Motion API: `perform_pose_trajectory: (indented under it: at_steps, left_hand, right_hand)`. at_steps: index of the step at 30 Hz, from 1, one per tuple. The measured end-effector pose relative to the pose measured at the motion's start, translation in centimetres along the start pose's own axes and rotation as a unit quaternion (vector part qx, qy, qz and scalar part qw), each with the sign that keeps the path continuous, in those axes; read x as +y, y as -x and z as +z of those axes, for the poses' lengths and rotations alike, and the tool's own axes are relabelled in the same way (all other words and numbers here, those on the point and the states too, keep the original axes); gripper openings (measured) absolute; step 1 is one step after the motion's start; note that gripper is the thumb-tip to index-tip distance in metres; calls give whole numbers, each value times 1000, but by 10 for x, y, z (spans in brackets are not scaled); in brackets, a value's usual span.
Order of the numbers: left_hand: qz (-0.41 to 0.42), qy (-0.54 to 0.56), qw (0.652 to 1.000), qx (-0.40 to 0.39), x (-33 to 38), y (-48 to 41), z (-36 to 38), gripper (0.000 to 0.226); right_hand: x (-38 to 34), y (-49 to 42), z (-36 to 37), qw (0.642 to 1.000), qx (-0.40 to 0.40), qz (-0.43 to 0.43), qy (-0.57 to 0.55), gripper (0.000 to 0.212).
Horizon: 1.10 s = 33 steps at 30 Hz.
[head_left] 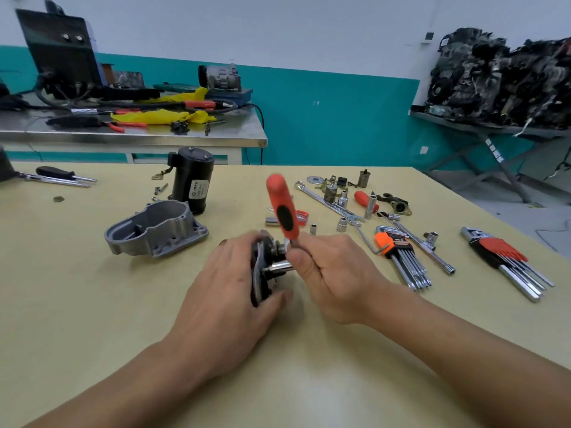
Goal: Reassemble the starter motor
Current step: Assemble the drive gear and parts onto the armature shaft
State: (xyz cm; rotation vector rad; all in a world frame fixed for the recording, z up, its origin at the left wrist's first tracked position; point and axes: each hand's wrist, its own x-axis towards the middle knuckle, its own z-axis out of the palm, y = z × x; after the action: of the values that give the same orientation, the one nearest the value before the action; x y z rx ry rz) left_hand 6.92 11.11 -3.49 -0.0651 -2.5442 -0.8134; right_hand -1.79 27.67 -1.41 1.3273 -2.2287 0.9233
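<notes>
1. A dark starter-motor assembly (262,285) is gripped on the table (92,304) by the left hand (228,291), fingers curled round it.
2. A red-handled ratchet (285,211) is clenched in the right hand (330,273), its socket set against the assembly.
3. The aluminium housing (157,230) is seen at ten o'clock of the hands, the black motor body (193,180) at eleven.

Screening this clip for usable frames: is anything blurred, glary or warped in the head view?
Head view: the red-handled tool in the right hand is motion-blurred at its upper end, while the left hand gripping the dark motor part and the hex key set look sharp. Head view: wide-angle distortion bows the table edges; soft glare on its near part and on the steel bench.
</notes>
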Motion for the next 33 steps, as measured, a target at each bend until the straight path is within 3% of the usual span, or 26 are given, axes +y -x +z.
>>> perform_pose_trajectory:
  at_steps: [2, 4, 14, 21, 26, 30, 33]
  left_hand:
    - [-7, -8, 1000, 12, 1, 2, 2, 75]
    - [-7, -15, 1000, 21, 4, 2, 4, 78]
    - [0, -39, 997, 60, 8, 4, 8, 51]
    - [-18, -18, 997, 68, 6, 4, 8, 43]
    - [17, -54, 996, 64, 4, 7, 5, 39]
    - [28, -59, 997, 42, 1, 3, 3, 38]
    - [-9, -22, 1000, 18, -7, -3, 0, 29]
  right_hand:
    - [-2, 0, 4, 999, 6, 40, -16, 40]
    - [-6, -1, 7, 997, 23, 70, -26, 41]
    - [-17, -2, 15, 971, 52, 203, -118, 60]
    - [-25, -17, 11, 946, 10, 290, -143, 63]
    - [-24, -14, 7, 968, -18, 225, -105, 60]
    - [-15, -2, 4, 997, -8, 68, 41, 46]
    - [-9, 0, 4, 995, 4, -66, 70, 41]
